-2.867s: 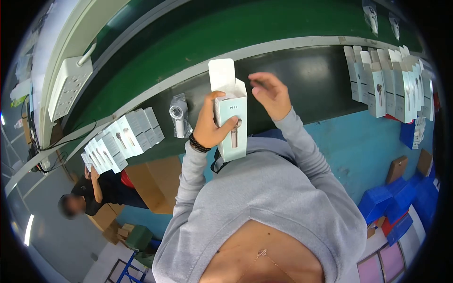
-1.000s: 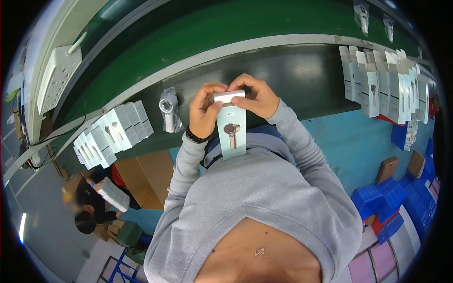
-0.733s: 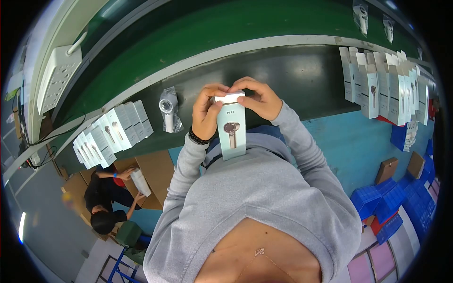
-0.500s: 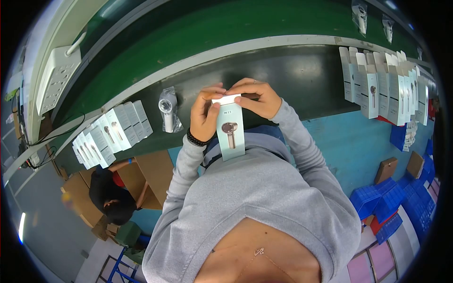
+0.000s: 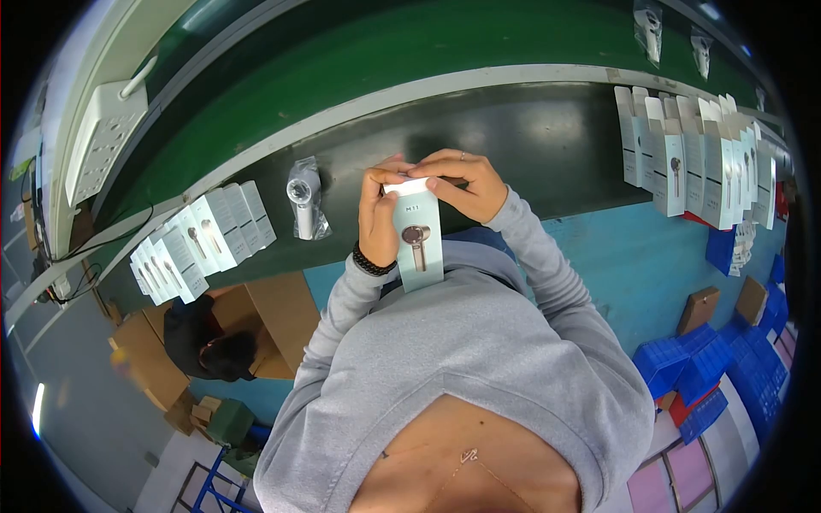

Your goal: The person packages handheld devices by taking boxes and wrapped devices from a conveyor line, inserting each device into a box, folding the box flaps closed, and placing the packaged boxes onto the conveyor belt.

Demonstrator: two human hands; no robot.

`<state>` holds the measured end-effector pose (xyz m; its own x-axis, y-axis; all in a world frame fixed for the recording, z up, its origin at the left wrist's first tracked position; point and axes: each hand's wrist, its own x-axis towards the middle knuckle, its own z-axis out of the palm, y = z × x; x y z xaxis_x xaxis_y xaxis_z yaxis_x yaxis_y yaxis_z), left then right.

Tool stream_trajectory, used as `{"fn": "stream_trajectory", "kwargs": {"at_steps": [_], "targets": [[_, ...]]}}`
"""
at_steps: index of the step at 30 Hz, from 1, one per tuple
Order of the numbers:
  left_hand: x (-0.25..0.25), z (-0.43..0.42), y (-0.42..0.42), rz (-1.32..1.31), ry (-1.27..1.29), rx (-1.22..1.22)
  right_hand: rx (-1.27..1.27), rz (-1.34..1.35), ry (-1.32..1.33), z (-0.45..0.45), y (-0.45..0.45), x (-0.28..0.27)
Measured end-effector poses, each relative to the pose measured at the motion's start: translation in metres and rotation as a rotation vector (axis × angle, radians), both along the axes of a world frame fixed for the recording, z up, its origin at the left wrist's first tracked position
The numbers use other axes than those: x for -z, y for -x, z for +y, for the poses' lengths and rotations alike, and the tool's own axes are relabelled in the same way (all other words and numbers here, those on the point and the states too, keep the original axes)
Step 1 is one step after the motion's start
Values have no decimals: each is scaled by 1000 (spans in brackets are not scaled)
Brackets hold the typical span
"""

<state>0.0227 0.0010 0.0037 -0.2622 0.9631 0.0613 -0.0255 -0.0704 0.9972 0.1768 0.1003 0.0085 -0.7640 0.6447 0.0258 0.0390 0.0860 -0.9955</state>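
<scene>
A pale box point(image 5: 419, 244) marked M11, with a picture of a handheld device, stands upright against my body at the table edge. My left hand point(image 5: 378, 214) has a dark beaded bracelet at the wrist and grips the box's upper left side, thumb on the front. From the right, my right hand point(image 5: 466, 184) pinches the top edge, its thumb on the front and its fingers over the lid. The top flap looks folded down. Left of my hands, a white device in a clear bag point(image 5: 303, 198) lies on the dark table point(image 5: 547, 141).
Closed boxes point(image 5: 205, 239) stand in a row at left; open-topped boxes point(image 5: 701, 162) stand at right. Bagged devices point(image 5: 649, 34) lie at the upper right. A person point(image 5: 205, 342) bends over a large carton point(image 5: 282, 316) at lower left. Blue bins point(image 5: 676, 363) are at lower right.
The box's raised flap has come down, and my right hand has moved from beside the box onto its top. The other person has put a white pack into the carton and bent lower.
</scene>
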Motion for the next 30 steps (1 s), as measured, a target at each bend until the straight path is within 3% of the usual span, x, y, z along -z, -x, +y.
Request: {"fn": "stream_trajectory", "kwargs": {"at_steps": [8,20,22,24,25,28,30], "targets": [[9,-5,-7,-36,-64,-95,33,-7,8,-18,-1,6],[16,-13,-5,48,-57,-105,89,-78,-451,-27,-2,10],[19,-13,-4,92,-53,-111,64,-58,-219,-27,-2,12],[10,-19,-5,193,135,-136,98,39,41,-34,5,35],[19,-24,-2,537,65,-162,142,55,53,-32,10,42],[-17,-38,9,599,232,-72,272,21,138,-29,36,43],[-24,-49,28,653,319,-133,217,47,177,-29,62,41]]}}
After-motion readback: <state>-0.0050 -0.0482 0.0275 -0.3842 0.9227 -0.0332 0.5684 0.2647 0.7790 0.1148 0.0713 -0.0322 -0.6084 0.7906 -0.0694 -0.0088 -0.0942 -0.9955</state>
